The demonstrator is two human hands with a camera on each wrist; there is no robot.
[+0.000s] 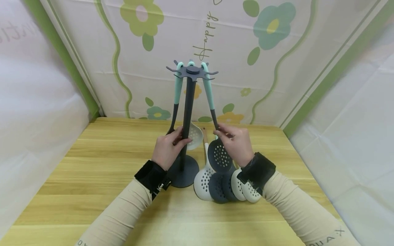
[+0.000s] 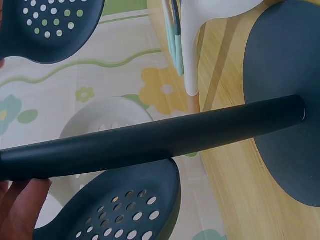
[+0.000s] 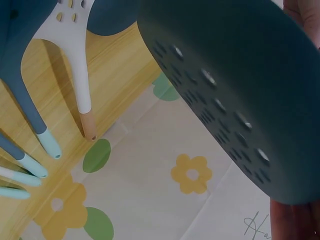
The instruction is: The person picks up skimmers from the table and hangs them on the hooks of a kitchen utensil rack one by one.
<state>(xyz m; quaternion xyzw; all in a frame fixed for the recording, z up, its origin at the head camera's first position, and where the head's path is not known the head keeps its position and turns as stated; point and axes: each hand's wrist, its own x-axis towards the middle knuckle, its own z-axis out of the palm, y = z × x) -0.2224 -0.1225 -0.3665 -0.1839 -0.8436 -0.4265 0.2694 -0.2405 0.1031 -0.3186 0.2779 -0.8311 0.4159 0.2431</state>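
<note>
A dark utensil stand [image 1: 189, 109] with a round base and a hooked top stands on the table. My left hand [image 1: 167, 147] grips its pole [image 2: 150, 137] between thumb and fingers. My right hand [image 1: 237, 141] pinches the dark neck of a perforated skimmer [image 1: 220, 155], whose mint handle hangs from a hook on the right. Another dark skimmer [image 2: 130, 205] with a mint handle hangs on the left side; my left hand hides its head in the head view. Behind the pole hangs a pale perforated skimmer [image 1: 194, 136].
Right of the base, several white and dark perforated utensils lie on the wooden table [image 1: 117, 171], among them a white skimmer [image 1: 203, 184] with a wood-coloured handle end. A flower-patterned cloth [image 1: 184, 34] hangs behind the table, and pale cloth walls flank it.
</note>
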